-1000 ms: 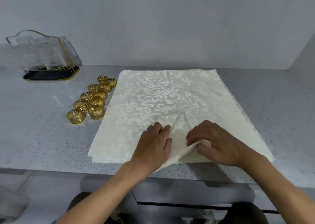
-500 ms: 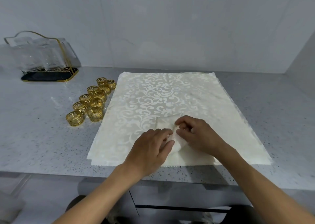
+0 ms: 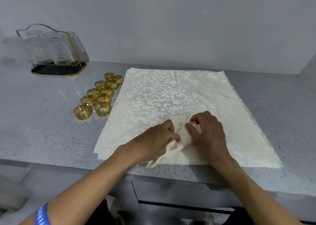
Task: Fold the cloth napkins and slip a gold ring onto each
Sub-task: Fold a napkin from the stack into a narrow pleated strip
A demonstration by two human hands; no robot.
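Note:
A stack of cream damask napkins lies flat on the grey counter. On its near part sits a narrow folded napkin, its tail hanging over the counter's front edge. My left hand grips the folded napkin from the left, fingers curled on it. My right hand holds it from the right, thumb and fingers pinching the cloth. Several gold rings stand in a cluster left of the stack, apart from both hands.
A gold-wire rack with clear glasses on a dark tray stands at the back left against the wall. The speckled counter ends in a front edge just below my hands; a side wall rises at the far right.
Both hands have gathered the top napkin into a narrower fold. The right hand moved in toward the left, and the napkin's tail now hangs over the counter edge.

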